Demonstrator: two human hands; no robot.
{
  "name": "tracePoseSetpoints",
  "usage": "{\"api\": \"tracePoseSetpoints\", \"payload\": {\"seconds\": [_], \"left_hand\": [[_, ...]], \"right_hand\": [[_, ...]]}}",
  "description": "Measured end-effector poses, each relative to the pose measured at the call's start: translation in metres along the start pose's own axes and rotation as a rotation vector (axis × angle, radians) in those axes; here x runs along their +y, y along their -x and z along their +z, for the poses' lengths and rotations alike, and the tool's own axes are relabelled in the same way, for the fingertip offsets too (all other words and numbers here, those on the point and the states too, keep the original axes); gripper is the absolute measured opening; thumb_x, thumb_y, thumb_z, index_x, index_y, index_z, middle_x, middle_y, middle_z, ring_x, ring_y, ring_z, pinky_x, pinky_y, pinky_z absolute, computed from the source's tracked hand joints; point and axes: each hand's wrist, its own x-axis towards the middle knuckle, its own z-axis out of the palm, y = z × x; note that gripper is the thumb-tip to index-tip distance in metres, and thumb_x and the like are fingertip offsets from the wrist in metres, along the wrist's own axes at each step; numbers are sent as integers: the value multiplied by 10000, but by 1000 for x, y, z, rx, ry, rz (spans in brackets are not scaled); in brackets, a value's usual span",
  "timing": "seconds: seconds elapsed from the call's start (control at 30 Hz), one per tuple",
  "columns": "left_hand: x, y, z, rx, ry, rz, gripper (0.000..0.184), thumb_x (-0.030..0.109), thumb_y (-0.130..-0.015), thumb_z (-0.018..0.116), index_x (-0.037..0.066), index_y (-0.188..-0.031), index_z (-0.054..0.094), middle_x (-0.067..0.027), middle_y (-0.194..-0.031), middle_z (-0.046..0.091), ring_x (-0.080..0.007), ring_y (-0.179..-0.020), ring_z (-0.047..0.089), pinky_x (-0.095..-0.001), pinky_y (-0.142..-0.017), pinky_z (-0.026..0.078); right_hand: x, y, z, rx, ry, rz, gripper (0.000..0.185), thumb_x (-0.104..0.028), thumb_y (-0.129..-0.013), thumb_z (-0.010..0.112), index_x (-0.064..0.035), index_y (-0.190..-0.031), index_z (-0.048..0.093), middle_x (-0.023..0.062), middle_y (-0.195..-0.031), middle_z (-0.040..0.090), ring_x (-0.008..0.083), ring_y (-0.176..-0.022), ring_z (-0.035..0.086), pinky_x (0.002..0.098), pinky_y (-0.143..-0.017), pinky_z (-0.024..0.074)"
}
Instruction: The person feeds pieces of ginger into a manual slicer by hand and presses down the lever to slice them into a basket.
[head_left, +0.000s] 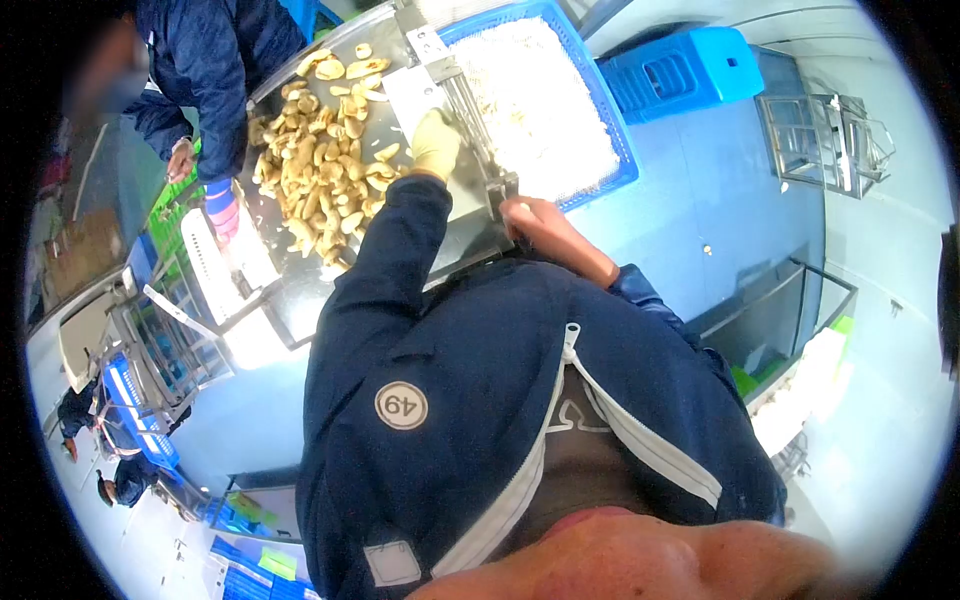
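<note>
My left hand (435, 145), in a pale yellow glove, lies over a white board (410, 92) on the metal table; its fingers are too blurred to make out. My bare right hand (530, 222) is closed round the near end of a long metal slicing frame (462, 95). To the left of my gloved hand, a large pile of brownish-yellow pieces (320, 165) covers part of the metal table (462, 225). Just beyond the metal frame, a blue basket (628, 150) holds a heap of white shredded or sliced material (540, 110).
A co-worker in dark blue (215, 70) stands across at the upper left, one gloved hand by a white board (205, 250). A blue plastic stool (690, 72) stands beyond the basket. Metal racks (835, 145) are at the right.
</note>
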Motion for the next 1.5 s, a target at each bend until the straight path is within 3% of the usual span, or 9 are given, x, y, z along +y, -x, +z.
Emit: {"api": "tracePoseSetpoints", "payload": {"seconds": [0.17,0.27,0.5,0.63,0.87,0.97,1.07,1.4,1.5], "left_hand": [[-35,-10,20,-101,498,-52,289,43,-877,519,-46,-1146,575,-127,-902,658,-192,-743,635,-283,-688,518],[-16,3,12,35,363,29,259,68,-894,521,-32,-1121,596,-110,-871,655,-168,-733,623,-273,-661,510],[3,0,5,-324,1000,-250,215,164,-901,592,27,-1060,637,-44,-886,661,-141,-750,615,-259,-647,492],[41,41,-22,-321,1238,-59,197,109,-913,558,21,-1077,624,-63,-910,662,-143,-787,626,-253,-678,504],[-29,24,-81,201,-335,213,155,115,-823,553,20,-889,656,-195,-786,655,-368,-707,635,-410,-717,530],[-59,25,-86,180,-517,376,149,118,-829,554,30,-876,666,-191,-788,667,-354,-777,660,-439,-744,525],[-46,15,-90,69,-429,98,146,145,-820,599,27,-875,665,-189,-833,677,-372,-791,653,-439,-747,524],[-30,-2,21,-31,723,-119,62,58,-865,628,7,-900,632,-80,-770,655,-159,-638,622,-252,-594,509],[3,21,-10,-66,347,-109,61,38,-854,606,-3,-874,647,-96,-731,661,-171,-622,638,-250,-589,514]], "right_hand": [[83,-22,18,-51,100,-71,413,-392,-937,461,-9,-960,613,196,-877,645,340,-858,618,403,-783,462],[83,-22,23,-43,85,-77,410,-389,-939,465,-8,-956,612,195,-873,643,336,-854,618,398,-777,461],[71,-16,19,-36,-19,-62,412,-382,-947,469,7,-951,604,193,-861,638,331,-843,616,399,-762,456],[69,-18,16,-31,68,-146,409,-373,-948,474,14,-960,606,194,-910,630,335,-873,603,399,-781,451],[46,-7,10,-58,-13,-23,394,-362,-946,484,13,-955,604,183,-876,617,319,-833,595,386,-763,450],[68,-17,15,-60,11,-92,392,-364,-946,484,10,-937,601,181,-856,613,317,-815,591,387,-752,448],[67,-16,16,-38,32,-103,391,-365,-947,482,7,-919,599,175,-852,615,313,-812,591,386,-746,446],[61,-13,15,-8,-5,-108,394,-359,-942,486,11,-862,594,154,-788,625,276,-738,592,377,-696,453],[56,-10,18,6,-34,-88,406,-370,-939,483,7,-839,596,146,-777,627,267,-729,593,373,-692,455]]}}
